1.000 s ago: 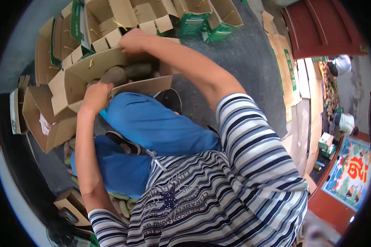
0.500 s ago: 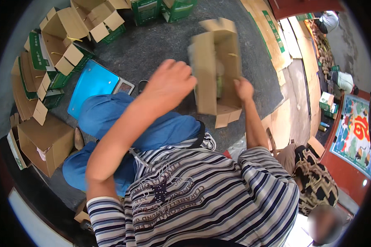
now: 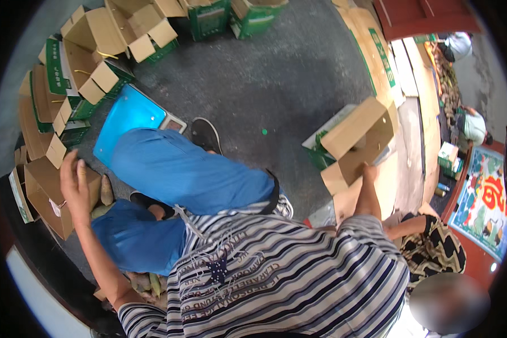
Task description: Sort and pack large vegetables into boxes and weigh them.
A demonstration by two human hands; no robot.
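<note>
At the right, my right hand (image 3: pixel 369 173) is closed on the near edge of an open green and brown cardboard box (image 3: pixel 343 138), which tilts with its flaps up. Its contents, if any, cannot be made out. My left hand (image 3: pixel 75 183) is out at the far left, fingers apart and holding nothing. Just by it stands a brown cardboard box (image 3: pixel 50 194) with its top open. Beside that box lies a long, tapered root vegetable (image 3: pixel 106 190). A blue-topped scale (image 3: pixel 127 118) sits on the floor beyond my knee.
Several open green cartons (image 3: pixel 93 70) line the left and far side. Flattened cardboard (image 3: pixel 372 50) covers the floor at right. More root vegetables (image 3: pixel 146 284) lie by my left leg. A person in a patterned top (image 3: pixel 439 248) sits close at my right; others work farther off.
The box has moved right and nearer the flattened cardboard, tilting, with my right hand on it. My left hand has swung from the middle to the far left.
</note>
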